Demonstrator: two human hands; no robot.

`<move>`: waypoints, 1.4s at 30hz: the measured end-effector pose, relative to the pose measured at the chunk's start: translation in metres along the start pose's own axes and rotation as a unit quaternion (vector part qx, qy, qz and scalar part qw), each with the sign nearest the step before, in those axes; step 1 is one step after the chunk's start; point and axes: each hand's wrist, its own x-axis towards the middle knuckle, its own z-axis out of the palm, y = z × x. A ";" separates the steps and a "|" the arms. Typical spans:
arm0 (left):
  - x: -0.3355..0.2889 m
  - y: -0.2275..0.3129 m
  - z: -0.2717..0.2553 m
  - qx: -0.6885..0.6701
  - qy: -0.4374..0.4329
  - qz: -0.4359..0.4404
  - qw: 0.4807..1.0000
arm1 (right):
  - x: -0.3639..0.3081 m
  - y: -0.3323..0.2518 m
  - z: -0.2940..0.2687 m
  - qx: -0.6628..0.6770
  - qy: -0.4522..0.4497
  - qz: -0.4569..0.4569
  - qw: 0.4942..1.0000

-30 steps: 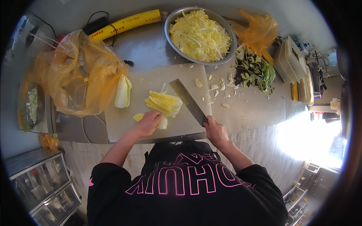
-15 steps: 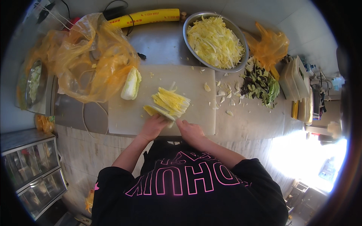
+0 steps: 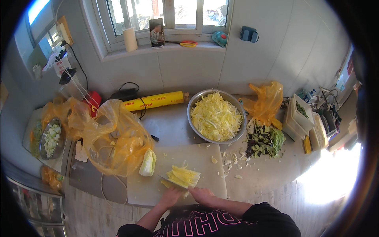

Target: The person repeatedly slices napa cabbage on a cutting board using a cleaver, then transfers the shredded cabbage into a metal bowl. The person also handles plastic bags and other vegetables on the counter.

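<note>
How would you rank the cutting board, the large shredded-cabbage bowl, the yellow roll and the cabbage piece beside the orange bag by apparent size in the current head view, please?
1. Cutting board
2. Shredded-cabbage bowl
3. Yellow roll
4. Cabbage piece
No two look alike in size here.

The person wears a black top (image 3: pixel 252 226) with big block letters (image 3: pixel 201 226) outlined in pink, black sleeves (image 3: pixel 272 213) flanking the letters on both sides and leaving the forearms (image 3: pixel 229 206) bare.
</note>
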 end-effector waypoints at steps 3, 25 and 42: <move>-0.005 0.000 0.002 0.010 0.015 -0.019 1.000 | -0.003 -0.003 0.007 0.013 0.021 -0.013 1.000; -0.027 0.003 0.009 0.034 0.052 -0.003 0.998 | 0.005 -0.005 0.022 0.027 -0.006 0.001 1.000; -0.008 -0.002 0.026 -0.046 0.069 -0.021 0.996 | 0.026 0.025 0.041 -0.010 0.033 0.026 0.999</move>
